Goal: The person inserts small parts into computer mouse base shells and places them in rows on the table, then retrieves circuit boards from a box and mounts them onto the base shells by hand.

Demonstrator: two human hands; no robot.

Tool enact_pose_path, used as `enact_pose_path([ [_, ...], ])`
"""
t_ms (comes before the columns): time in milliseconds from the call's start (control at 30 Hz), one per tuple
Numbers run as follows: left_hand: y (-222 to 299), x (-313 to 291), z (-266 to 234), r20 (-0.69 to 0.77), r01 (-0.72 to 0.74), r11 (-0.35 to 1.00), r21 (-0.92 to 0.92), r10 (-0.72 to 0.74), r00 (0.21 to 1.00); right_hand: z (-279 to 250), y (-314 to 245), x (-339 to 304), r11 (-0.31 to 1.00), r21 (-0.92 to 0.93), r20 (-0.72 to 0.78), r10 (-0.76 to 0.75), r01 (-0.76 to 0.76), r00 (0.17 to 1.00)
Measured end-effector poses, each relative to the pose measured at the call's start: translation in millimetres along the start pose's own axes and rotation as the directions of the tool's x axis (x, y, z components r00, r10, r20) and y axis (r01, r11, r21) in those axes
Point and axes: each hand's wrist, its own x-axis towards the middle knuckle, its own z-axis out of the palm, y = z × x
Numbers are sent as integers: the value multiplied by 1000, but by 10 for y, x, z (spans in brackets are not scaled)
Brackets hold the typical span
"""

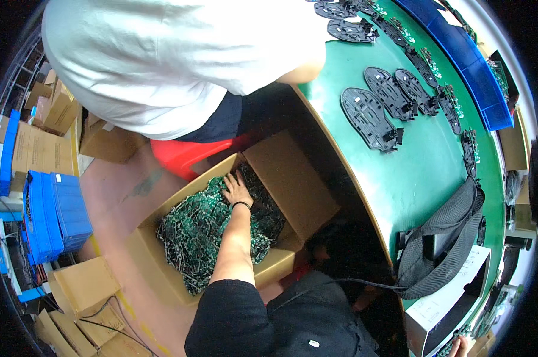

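My left hand rests with spread fingers on a heap of green circuit boards inside an open cardboard box. A dark band circles that wrist. Only the fingertips of my right hand show, at the lower right edge of the view. They look bent together beside small green circuit boards, and what they hold is cut off. Close to that hand, a white box stands open at the table's near end. A black mesh strap lies against it.
On the green table lie several black plastic shells. A blue tray runs along its far edge. A person in a white shirt sits on a red stool beyond the box. Blue bins and cartons stand at left.
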Motion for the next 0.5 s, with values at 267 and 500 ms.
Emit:
enact_pose_path([
  [267,46,72,49,18,-40,999,-11,40,999,-11,103,25,996,-82,-29,-19,17,999],
  [500,-218,-21,122,-121,-185,977,-108,172,978,26,-5,145,982,-51,-1,-181,180,984],
])
